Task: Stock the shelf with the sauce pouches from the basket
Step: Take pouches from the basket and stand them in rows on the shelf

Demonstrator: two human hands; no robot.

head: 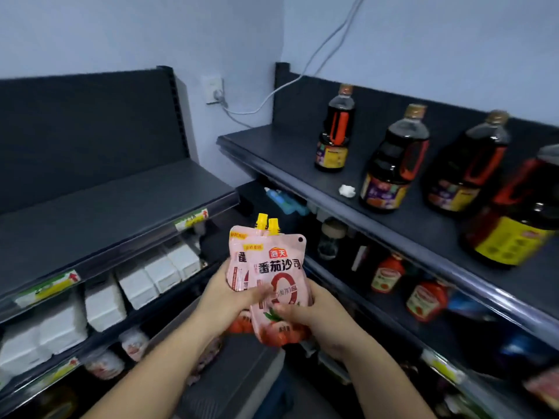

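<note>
On the left, a dark shelf [99, 204] is seen with its top board bare, and white cartons [136, 282] are ranged on the tier below it. In the near centre, two pink sauce pouches [272, 276] with yellow spouts are held upright and overlapped. The left hand [225, 300] is closed on their left edge, thumb across the front; the right hand [317, 316] is clamped on the lower right of the front pouch. No basket can be made out. On the right, dark bottles [393, 164] are stood on another shelf [302, 164]. The pouches are judged to be in transit, not yet placed. A free spot must be chosen next, and the pair separated and set down upright.
</note>
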